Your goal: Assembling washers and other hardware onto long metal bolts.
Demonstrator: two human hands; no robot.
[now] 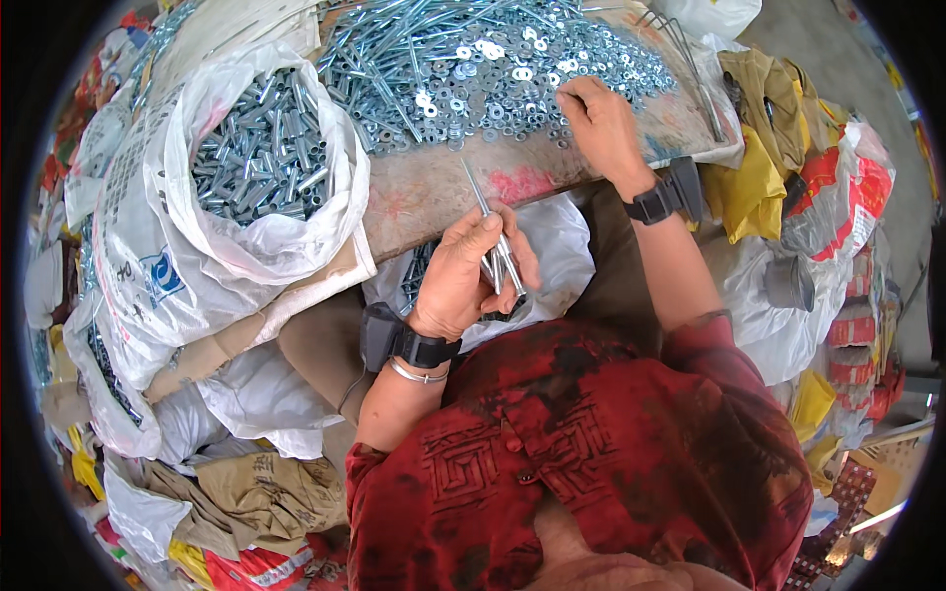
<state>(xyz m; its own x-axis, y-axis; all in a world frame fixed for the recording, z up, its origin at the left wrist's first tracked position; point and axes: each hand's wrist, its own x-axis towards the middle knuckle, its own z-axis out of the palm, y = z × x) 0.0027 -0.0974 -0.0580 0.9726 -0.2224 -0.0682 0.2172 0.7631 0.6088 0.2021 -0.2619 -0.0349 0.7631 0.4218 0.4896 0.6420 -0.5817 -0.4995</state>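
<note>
Place: a small metal-hardware workshop, shown by the loose stock and sacks packed around you.
Worktop: in front of you, a worn brownish board with pink stains (409, 187), its far part spread with flat, round silvery metal washers (493, 74) beside a heap of long, thin silvery metal rods (370, 69).
Sack: on your left, an open white plastic sack (350, 202) filled with short, shiny metal tubes (266, 148).
Surroundings: crumpled tan sacking (276, 492) at your lower left; yellow sheeting (751, 202) and a red-and-white plastic bag (862, 187) on your right.
Floor: plain grey ground (838, 59), upper right.
</note>
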